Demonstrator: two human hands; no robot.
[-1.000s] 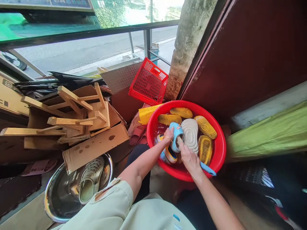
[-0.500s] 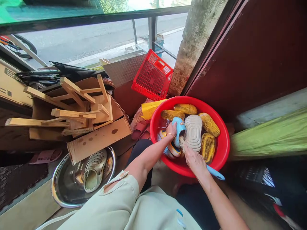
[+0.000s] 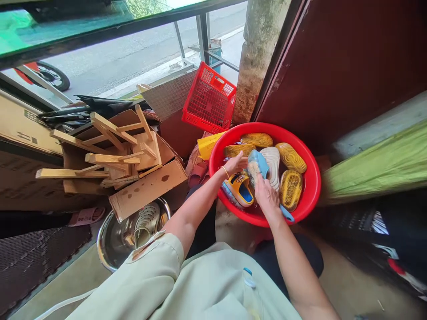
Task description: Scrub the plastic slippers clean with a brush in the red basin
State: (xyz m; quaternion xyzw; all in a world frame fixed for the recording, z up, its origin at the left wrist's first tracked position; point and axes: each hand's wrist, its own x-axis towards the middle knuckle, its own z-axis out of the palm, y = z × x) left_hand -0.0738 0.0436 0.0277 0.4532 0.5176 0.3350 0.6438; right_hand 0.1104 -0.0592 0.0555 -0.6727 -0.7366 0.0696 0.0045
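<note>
- Over a red plastic basin (image 3: 310, 178), both hands work close together, just above the shoes lying in it.
- Left hand (image 3: 235, 163), a gold bangle (image 3: 224, 172) on its wrist, grips the end of a blue slipper (image 3: 261, 163), holding it up inside the basin's rim.
- Right hand (image 3: 266, 195) closes around a blue-handled brush (image 3: 286, 214), its bristles pressed against that slipper.
- Inside the basin lie yellow-soled slippers (image 3: 290, 190), a cream-soled slipper (image 3: 271, 166) and a yellow and blue shoe (image 3: 238, 190).
- Near the basin sit a steel bowl (image 3: 110, 242) holding a pale sandal (image 3: 147, 224), a red crate (image 3: 209, 98) and a cardboard box (image 3: 148, 189) of wooden slats (image 3: 100, 158).
</note>
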